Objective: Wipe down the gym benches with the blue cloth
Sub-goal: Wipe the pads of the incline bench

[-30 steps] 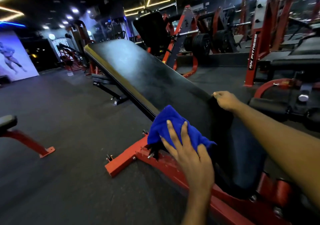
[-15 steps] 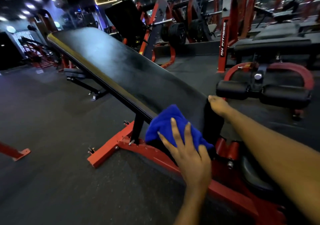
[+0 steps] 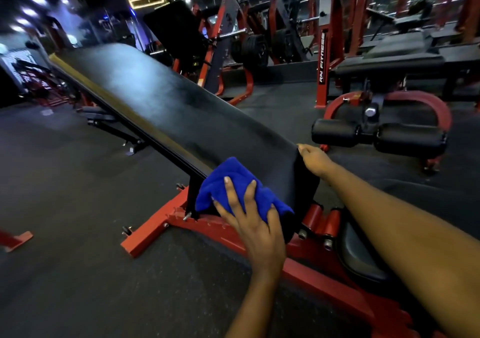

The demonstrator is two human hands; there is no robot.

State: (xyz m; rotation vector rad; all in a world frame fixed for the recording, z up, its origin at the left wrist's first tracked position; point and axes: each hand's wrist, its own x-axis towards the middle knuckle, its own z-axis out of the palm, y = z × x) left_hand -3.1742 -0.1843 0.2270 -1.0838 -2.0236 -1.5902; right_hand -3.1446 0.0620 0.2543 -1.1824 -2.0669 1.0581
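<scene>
Left hand (image 3: 249, 223): flat, fingers spread and straight, pressing blue cloth (image 3: 233, 168) onto lower near corner of bench pad (image 3: 181, 109).
Right hand (image 3: 314, 161): fingers curled over lower far corner of same pad, apparently bracing.
For good stroke: keep palm weight even, sweep up incline in overlapping lanes, cover both long edges, refold to clean face once soiled.
Long stretch of pad above cloth probably left to wipe.
Readable writing: "RN FITNESS", vertical white letters on red upright (image 3: 322, 57) behind.
No other legible label.
</scene>
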